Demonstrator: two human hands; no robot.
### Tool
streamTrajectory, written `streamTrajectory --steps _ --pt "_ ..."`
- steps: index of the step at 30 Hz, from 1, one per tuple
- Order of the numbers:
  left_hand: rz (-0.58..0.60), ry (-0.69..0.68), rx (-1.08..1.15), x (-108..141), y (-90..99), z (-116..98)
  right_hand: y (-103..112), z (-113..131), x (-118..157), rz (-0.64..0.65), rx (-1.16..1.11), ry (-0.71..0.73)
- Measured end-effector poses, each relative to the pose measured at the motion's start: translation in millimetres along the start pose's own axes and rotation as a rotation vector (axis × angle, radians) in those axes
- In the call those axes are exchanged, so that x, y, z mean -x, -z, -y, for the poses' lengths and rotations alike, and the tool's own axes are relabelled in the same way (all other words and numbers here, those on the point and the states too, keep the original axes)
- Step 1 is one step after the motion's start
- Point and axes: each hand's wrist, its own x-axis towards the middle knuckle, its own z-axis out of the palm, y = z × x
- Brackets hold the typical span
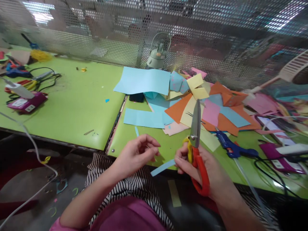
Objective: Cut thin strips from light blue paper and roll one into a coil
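My right hand (192, 166) holds scissors (196, 128) with red and yellow handles, the blades closed and pointing up. Between the same hand's thumb and finger is a narrow light blue paper strip (163, 167), its free end toward the left. My left hand (141, 152) is curled over the table's front edge, thumb near the fingertips; whether anything small is between them cannot be made out. Just beyond it lie a short blue strip (137, 131) and a wider blue rectangle (144, 118). A large blue sheet (144, 79) rests farther back.
Coloured paper pieces (178, 109) are heaped at the centre right. A blue glue gun (232, 146), purple power strip (276, 157) and phone (276, 131) lie at the right. A bottle (156, 57) stands by the mesh screen (101, 41). Another purple power strip (27, 102) is at the left.
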Motion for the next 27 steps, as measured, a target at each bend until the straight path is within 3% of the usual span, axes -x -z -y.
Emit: streamTrajectory --steps 3,8,10,14,17,24,27 --pt "-0.048 -0.002 -0.001 -2.0 1.4 7.2 -7.2 4.5 4.0 -0.1 -0.12 0.065" --pt "0.071 0.038 0.104 1.9 -8.8 15.3 -20.7 -0.1 0.0 -0.278 -0.289 0.237" --pt "0.045 0.008 0.176 3.9 -16.0 14.1 -25.5 -3.6 -1.3 -0.317 -0.289 0.263" --pt "-0.095 -0.084 0.248 1.9 -25.9 12.2 -33.1 -9.9 2.5 -0.29 -0.249 0.248" --pt "-0.134 -0.083 0.285 -1.2 -27.4 13.3 -37.1 -12.1 7.4 -0.244 -0.226 0.173" --pt "-0.031 -0.083 0.333 2.4 -29.1 13.5 -40.1 -11.9 10.4 -0.284 -0.161 0.123" --pt "-0.06 -0.115 0.318 2.4 -29.7 12.8 -42.3 -9.6 9.3 -0.293 -0.167 0.125"
